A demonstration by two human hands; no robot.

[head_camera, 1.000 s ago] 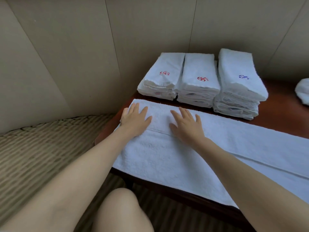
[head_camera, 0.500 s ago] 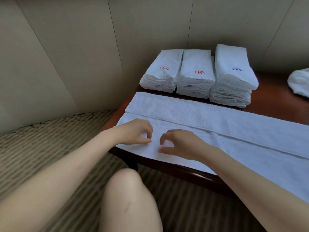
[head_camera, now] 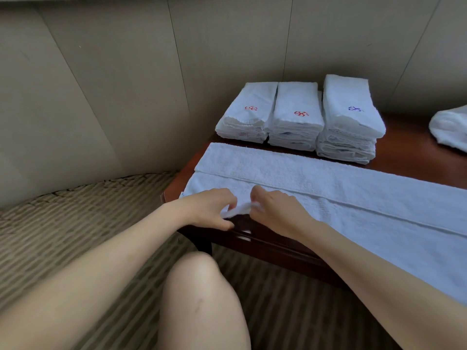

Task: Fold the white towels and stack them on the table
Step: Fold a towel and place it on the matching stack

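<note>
Since the earlier frames both hands have drawn back from the far fold to the near edge of the towel (head_camera: 328,195), which lies lengthwise across the table (head_camera: 409,145) with its far third already folded over, in front of three folded stacks (head_camera: 298,117). If the pinched edge is lifted unevenly, the long fold will likely skew or drag the towel off the table's front. The left hand (head_camera: 209,208) and right hand (head_camera: 275,210) sit close together, fingers curled, each pinching that near hem just above the table edge.
</note>
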